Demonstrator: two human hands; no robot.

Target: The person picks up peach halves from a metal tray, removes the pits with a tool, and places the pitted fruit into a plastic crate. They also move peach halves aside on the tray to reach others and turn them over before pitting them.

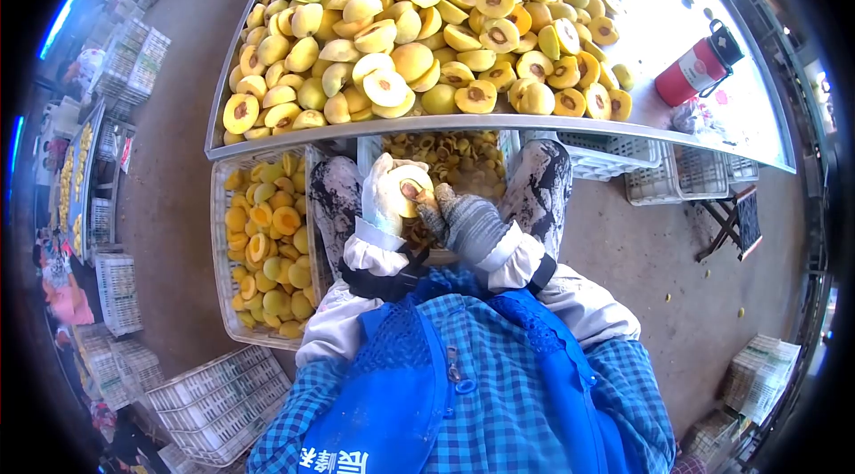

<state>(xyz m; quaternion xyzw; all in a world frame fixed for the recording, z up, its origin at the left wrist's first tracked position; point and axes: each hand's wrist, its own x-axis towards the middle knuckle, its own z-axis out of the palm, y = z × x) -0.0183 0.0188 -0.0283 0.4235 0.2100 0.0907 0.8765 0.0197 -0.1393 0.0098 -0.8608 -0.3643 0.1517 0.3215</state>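
Where the white-gloved left hand [383, 196] curls its fingers: around a cut yellow fruit half [401, 182], between black-patterned knees [540, 175].
Grey-gloved right hand [465, 221]: fingers bent at the brown pit [411, 192]; grip unclear.
Pit: probably being loosened; next needs steady cupping.

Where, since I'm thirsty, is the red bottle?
In the head view, the red bottle is on the right side of the table, right of the fruit pile, near crumpled plastic.

Held fruit [396, 195] smooth; table [655, 6] glossy metal; crate [218, 403] plastic; shirt [508, 367] cloth.
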